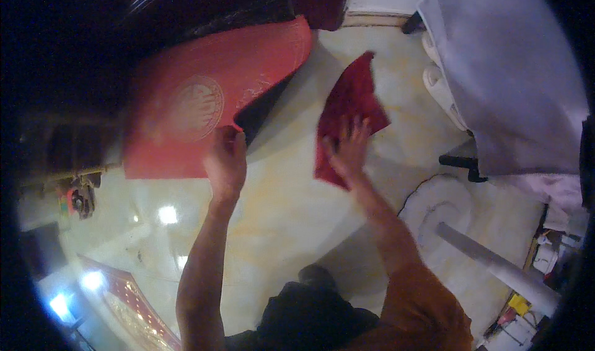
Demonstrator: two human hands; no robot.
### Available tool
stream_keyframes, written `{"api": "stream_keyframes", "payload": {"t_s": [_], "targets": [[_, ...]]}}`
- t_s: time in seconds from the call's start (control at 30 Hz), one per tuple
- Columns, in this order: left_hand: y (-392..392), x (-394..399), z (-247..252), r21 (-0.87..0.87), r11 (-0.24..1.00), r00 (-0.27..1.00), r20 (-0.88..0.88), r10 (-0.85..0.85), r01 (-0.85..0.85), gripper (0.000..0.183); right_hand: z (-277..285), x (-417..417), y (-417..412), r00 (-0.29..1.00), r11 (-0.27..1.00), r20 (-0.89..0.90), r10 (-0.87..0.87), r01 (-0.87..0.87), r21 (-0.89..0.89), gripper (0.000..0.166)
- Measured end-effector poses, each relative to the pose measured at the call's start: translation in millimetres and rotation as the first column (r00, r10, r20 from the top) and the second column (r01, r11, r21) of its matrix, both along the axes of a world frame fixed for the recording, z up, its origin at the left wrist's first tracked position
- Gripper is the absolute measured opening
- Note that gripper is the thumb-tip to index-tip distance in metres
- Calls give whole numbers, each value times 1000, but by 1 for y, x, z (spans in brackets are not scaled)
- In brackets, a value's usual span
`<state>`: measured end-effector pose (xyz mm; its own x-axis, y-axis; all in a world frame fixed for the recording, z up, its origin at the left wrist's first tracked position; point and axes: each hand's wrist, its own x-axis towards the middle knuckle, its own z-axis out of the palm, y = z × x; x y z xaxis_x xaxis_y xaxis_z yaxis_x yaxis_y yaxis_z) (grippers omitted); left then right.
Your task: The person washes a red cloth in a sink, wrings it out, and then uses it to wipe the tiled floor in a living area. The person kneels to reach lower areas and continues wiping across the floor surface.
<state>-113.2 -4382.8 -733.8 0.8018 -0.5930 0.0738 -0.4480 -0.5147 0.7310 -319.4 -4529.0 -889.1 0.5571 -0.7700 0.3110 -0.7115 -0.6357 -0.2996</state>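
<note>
My left hand (226, 158) grips the near edge of a red floor mat (158, 91) with a pale round emblem and writing on it. That edge is lifted, and the mat's dark underside (265, 109) shows beyond my fingers. My right hand (351, 146) presses, fingers spread, on a dark red cloth (351, 95). The cloth lies on the pale glossy marble-patterned floor (274, 221), to the right of the mat. I cannot tell whether my right fingers pinch the cloth or only rest on it.
On the right, a grey cover (506, 72) hangs over furniture with dark legs, white slippers (439, 88) beneath it. A white round base with a pole (492, 255) stands nearer. Small items (518, 304) line the right edge. A red-and-gold patterned piece (132, 309) lies lower left.
</note>
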Motion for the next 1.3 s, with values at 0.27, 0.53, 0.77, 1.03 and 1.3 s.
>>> {"api": "stream_keyframes", "payload": {"t_s": [0.27,0.53,0.77,1.03,1.3], "targets": [[-9,-44,-22,55,986,987,-45,-153,155,14,-2,-2,124,894,852,143,424,-448,271,69],[12,-34,-51,-14,998,985,-164,54,-57,16,-26,88,-146,908,979,-392,148,-192,-75,82],[15,-49,-54,122,982,975,-184,-121,144,14,-6,14,-248,764,951,-575,-293,294,-94,84],[11,-83,-88,377,773,849,-72,-524,510,27,-2,-95,-130,865,925,-393,-313,371,81,54],[102,-106,-102,285,828,875,-119,-469,483,26,-30,-75,162,979,979,-131,156,-136,153,35]]}}
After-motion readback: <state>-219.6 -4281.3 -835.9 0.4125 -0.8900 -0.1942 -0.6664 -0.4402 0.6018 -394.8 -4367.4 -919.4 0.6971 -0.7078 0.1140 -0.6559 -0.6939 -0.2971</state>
